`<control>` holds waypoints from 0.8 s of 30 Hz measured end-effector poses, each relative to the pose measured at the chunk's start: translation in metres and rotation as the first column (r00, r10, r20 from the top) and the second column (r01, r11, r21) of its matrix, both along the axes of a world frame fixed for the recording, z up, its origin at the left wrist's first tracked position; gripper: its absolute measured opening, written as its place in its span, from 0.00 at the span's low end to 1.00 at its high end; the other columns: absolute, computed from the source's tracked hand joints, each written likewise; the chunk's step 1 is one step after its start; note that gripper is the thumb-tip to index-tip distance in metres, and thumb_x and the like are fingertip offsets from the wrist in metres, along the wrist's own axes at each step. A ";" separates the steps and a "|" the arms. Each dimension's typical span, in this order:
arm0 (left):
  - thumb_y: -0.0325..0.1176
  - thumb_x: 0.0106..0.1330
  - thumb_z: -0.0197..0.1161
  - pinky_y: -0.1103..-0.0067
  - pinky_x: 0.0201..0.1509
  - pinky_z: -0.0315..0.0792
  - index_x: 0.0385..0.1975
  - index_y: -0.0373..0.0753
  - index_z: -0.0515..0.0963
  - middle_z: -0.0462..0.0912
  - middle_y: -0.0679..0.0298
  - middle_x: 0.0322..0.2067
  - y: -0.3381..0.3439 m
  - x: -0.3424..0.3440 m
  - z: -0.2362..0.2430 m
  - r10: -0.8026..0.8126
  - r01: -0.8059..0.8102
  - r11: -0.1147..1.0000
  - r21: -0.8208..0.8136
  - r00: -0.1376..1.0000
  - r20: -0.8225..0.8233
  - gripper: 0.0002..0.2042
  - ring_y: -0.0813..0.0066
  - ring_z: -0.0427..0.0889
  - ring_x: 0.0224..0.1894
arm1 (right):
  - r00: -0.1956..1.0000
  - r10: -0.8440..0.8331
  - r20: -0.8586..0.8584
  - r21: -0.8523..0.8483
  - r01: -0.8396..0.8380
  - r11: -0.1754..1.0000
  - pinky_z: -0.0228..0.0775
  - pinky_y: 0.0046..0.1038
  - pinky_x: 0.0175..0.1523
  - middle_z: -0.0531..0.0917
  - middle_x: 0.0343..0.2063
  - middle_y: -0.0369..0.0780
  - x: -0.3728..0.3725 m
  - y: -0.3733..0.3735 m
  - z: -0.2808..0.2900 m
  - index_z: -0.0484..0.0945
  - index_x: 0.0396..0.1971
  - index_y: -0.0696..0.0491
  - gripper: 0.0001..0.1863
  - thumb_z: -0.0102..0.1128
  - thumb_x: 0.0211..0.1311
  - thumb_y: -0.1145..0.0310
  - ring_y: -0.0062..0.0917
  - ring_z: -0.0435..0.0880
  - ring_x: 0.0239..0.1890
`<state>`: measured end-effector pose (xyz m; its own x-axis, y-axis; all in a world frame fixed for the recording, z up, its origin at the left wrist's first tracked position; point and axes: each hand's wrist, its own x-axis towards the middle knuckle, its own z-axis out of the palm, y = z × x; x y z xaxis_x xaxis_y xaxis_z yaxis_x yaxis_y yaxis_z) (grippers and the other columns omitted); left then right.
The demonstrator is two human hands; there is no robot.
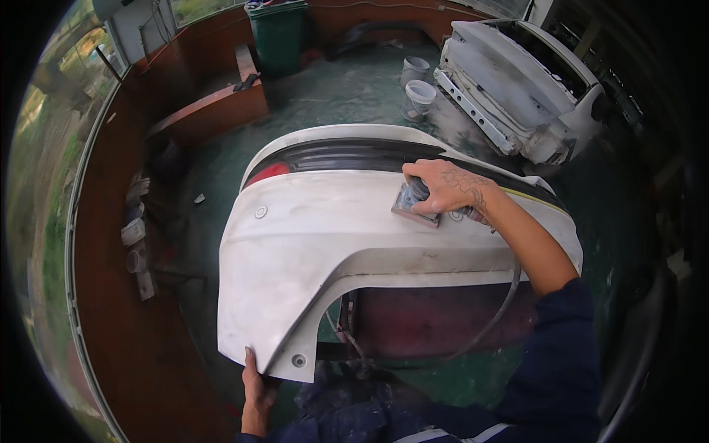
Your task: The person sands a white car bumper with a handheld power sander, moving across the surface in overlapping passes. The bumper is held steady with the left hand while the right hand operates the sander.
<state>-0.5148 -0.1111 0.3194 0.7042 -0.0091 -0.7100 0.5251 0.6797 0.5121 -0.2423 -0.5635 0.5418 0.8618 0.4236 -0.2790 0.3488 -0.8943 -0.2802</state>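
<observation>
A large white car bumper (pixel 310 214) lies across in front of me, with a dark strip and a red reflector (pixel 269 173) along its far side. My right hand (pixel 447 186) grips a small sander (pixel 404 201) from above, its flat pad resting on the bumper's white surface. A grey hose (pixel 508 304) curves down from near that wrist, below the bumper. At the bumper's near left corner my left hand (pixel 257 390) holds the edge, thumb on the upper side; its other fingers are mostly hidden beneath.
A dark red panel (pixel 436 321) shows under the bumper. Two buckets (pixel 419 96) stand on the green floor beyond it, near a pale car body (pixel 517 74). A green bin (pixel 278 40) stands at the back beside a low reddish wall (pixel 214 107). Windows line the left.
</observation>
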 end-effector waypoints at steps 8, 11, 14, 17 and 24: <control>0.63 0.73 0.52 0.61 0.70 0.67 0.71 0.41 0.63 0.73 0.56 0.65 -0.004 0.008 -0.002 -0.031 0.033 0.999 -0.038 0.998 0.058 0.36 0.58 0.74 0.65 | 0.979 -0.184 0.083 0.043 0.181 0.982 0.72 0.43 0.50 0.82 0.38 0.51 -0.039 -0.056 -0.008 0.74 0.43 0.56 0.29 0.72 0.45 0.53 0.47 0.82 0.46; 0.62 0.74 0.51 0.62 0.69 0.67 0.70 0.41 0.64 0.74 0.57 0.65 0.004 0.004 -0.010 -0.021 0.030 0.996 -0.087 0.995 0.098 0.35 0.58 0.74 0.64 | 0.970 -0.198 0.144 0.094 0.186 0.978 0.74 0.42 0.54 0.84 0.42 0.51 -0.025 -0.008 -0.015 0.76 0.45 0.55 0.30 0.71 0.48 0.48 0.47 0.83 0.50; 0.61 0.75 0.51 0.62 0.69 0.67 0.70 0.42 0.65 0.76 0.58 0.63 0.013 0.001 -0.017 -0.001 0.016 0.993 -0.119 0.992 0.128 0.34 0.59 0.76 0.63 | 0.971 -0.205 0.124 0.116 0.191 0.975 0.75 0.45 0.59 0.82 0.50 0.51 -0.011 0.072 -0.024 0.77 0.51 0.53 0.31 0.70 0.52 0.49 0.49 0.82 0.54; 0.60 0.74 0.53 0.63 0.68 0.69 0.69 0.42 0.67 0.78 0.59 0.62 0.005 0.008 -0.006 -0.010 0.022 0.992 -0.128 0.996 0.094 0.33 0.61 0.78 0.61 | 0.969 -0.213 0.126 0.098 0.202 0.975 0.77 0.45 0.57 0.80 0.49 0.54 -0.014 0.122 -0.027 0.75 0.54 0.53 0.27 0.65 0.56 0.59 0.51 0.83 0.53; 0.62 0.68 0.62 0.66 0.69 0.67 0.68 0.38 0.65 0.74 0.58 0.62 0.039 0.002 -0.017 0.099 -0.084 0.984 0.156 0.991 -0.090 0.39 0.63 0.74 0.64 | 0.869 -0.484 0.099 0.114 0.473 0.874 0.78 0.46 0.58 0.83 0.51 0.53 -0.046 0.019 -0.017 0.75 0.56 0.51 0.28 0.67 0.53 0.61 0.51 0.83 0.55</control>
<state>-0.5131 -0.0719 0.3026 0.6245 0.1651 -0.7634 0.5165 0.6459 0.5622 -0.2880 -0.5444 0.5245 0.9893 -0.0325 -0.1424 -0.0803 -0.9353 -0.3446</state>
